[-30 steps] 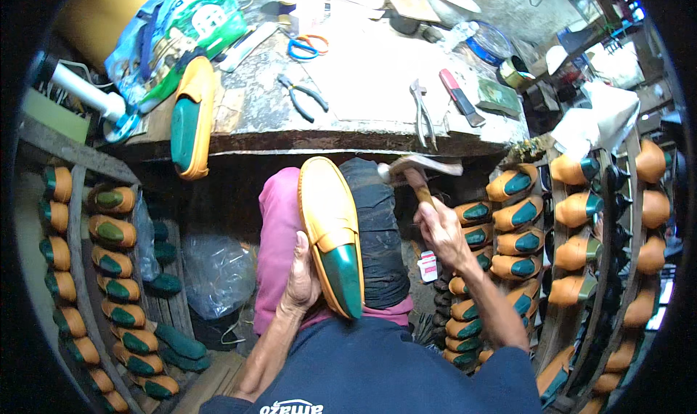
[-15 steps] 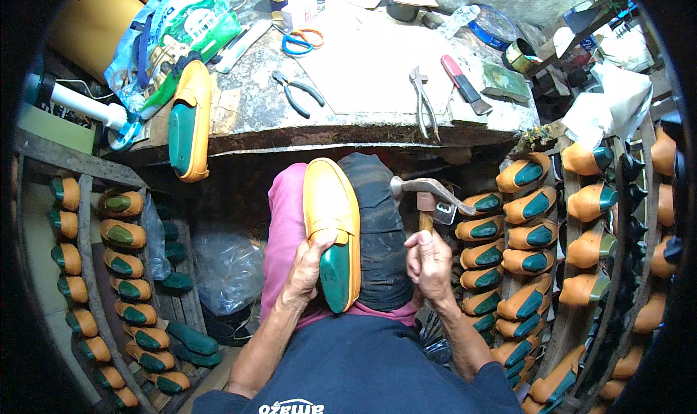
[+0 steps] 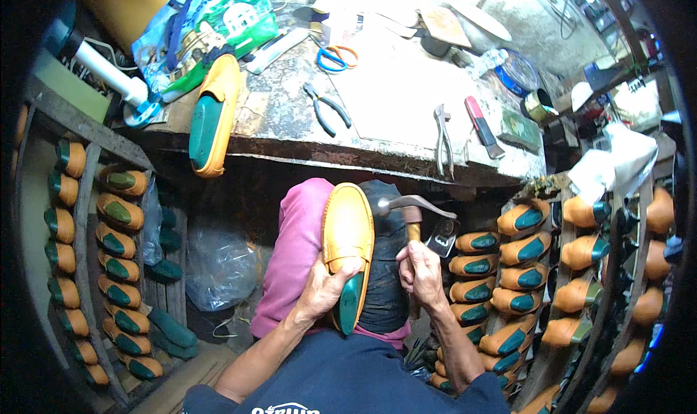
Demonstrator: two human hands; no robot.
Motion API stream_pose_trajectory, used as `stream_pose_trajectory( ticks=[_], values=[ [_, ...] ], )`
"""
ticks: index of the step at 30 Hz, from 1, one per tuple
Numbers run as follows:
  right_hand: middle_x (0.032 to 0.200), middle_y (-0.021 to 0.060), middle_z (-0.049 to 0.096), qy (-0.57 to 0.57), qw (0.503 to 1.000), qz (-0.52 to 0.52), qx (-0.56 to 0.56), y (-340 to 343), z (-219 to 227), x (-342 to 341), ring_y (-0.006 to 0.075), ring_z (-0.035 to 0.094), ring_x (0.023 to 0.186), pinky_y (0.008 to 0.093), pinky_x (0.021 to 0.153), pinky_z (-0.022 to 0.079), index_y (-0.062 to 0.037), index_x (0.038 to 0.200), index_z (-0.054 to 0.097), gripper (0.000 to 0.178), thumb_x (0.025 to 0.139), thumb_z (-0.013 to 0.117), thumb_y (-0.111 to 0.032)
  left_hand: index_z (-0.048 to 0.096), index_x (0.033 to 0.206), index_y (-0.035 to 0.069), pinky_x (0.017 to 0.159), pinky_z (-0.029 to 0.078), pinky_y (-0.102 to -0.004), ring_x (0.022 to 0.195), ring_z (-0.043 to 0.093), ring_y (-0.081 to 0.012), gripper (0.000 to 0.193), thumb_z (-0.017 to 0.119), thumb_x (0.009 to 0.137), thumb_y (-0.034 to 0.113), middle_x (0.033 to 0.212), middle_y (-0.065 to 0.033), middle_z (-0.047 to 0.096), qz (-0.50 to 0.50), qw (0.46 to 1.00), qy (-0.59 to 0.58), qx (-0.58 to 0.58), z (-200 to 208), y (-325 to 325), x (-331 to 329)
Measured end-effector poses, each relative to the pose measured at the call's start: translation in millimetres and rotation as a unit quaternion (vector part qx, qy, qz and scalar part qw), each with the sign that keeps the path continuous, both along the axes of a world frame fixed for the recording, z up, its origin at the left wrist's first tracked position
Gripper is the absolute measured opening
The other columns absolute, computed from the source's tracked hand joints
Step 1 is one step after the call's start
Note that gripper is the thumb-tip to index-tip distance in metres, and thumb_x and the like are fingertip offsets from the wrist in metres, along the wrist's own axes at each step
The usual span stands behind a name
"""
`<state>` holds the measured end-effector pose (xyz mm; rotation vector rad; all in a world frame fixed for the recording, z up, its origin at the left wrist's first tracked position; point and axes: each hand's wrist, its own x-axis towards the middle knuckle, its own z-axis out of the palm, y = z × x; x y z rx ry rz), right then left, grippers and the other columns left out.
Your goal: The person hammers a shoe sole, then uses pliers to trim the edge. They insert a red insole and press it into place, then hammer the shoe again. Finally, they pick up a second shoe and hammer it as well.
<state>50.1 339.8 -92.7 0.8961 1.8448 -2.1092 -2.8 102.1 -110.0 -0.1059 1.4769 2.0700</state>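
While the left hand point(image 3: 319, 290) clasps the yellow shoe on its green last point(image 3: 348, 250) on the lap, near the bench, the right hand point(image 3: 421, 272) grips a hammer point(image 3: 414, 209) at its side: hammering apparently mid-way, racks of similar shoes left and right.

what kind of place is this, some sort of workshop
Most likely a small shoemaking workshop: racks of yellow shoes on green lasts, a worn workbench with pliers, and a right hand holding a hammer beside a yellow shoe.

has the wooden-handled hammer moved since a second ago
Yes. The wooden-handled hammer in the right hand swung left from beside the rack of yellow shoes, its head now at the yellow shoe on the lap.
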Motion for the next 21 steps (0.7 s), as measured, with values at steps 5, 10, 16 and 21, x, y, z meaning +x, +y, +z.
stream_pose_trajectory(
  ticks=[5, 10, 16, 21],
  values=[
    [0.063, 0.0029, 0.052, 0.021, 0.987, 0.083, 0.134, -0.8, 9.2, 2.5, 0.0131, 0.049, 0.051, 0.0331, 0.048, 0.040, -0.0031, 0.102, 0.061, 0.043, 0.125, 0.052, -0.038, 0.062, 0.144, -0.002, 0.100, 0.060, -0.0350, 0.110, 0.072, -0.0173, 0.062, 0.089, 0.101, 0.034, 0.126, -0.0090, 0.075, -0.020, 0.999, -0.009, -0.035, -1.5, 2.3, -0.2],
    [0.067, 0.0172, 0.060, 0.228, 0.856, 0.177, 0.428, -1.7, 49.6, -1.6, 0.0364, 0.067, 0.058, 0.0441, 0.056, 0.050, 0.0017, 0.112, 0.067, 0.025, 0.116, 0.066, -0.023, 0.064, 0.142, -0.002, 0.099, 0.061, -0.0352, 0.109, 0.073, -0.0179, 0.057, 0.088, 0.101, 0.029, 0.123, -0.0093, 0.075, 0.018, 1.000, -0.001, -0.023, 1.1, 7.7, 6.6],
    [0.072, 0.0201, 0.068, 0.227, 0.702, 0.286, 0.611, 42.4, 52.7, -58.6, 0.0413, 0.071, 0.061, 0.0496, 0.054, 0.056, -0.0039, 0.102, 0.057, 0.027, 0.111, 0.069, -0.025, 0.067, 0.138, -0.003, 0.096, 0.062, -0.0345, 0.107, 0.074, -0.0166, 0.049, 0.086, 0.103, 0.026, 0.121, -0.0095, 0.077, -0.012, 1.000, 0.004, -0.024, 12.5, 4.5, -2.4],
    [0.069, 0.0164, 0.065, 0.397, 0.712, 0.280, 0.506, 50.9, 40.4, -57.4, 0.0397, 0.071, 0.060, 0.0510, 0.056, 0.056, -0.0047, 0.104, 0.062, 0.024, 0.091, 0.077, -0.018, 0.070, 0.131, -0.001, 0.091, 0.061, -0.0336, 0.099, 0.072, -0.0150, 0.040, 0.083, 0.105, 0.027, 0.113, -0.0062, 0.076, -0.005, 1.000, 0.027, -0.011, 11.4, 5.1, -5.0]
  ],
)
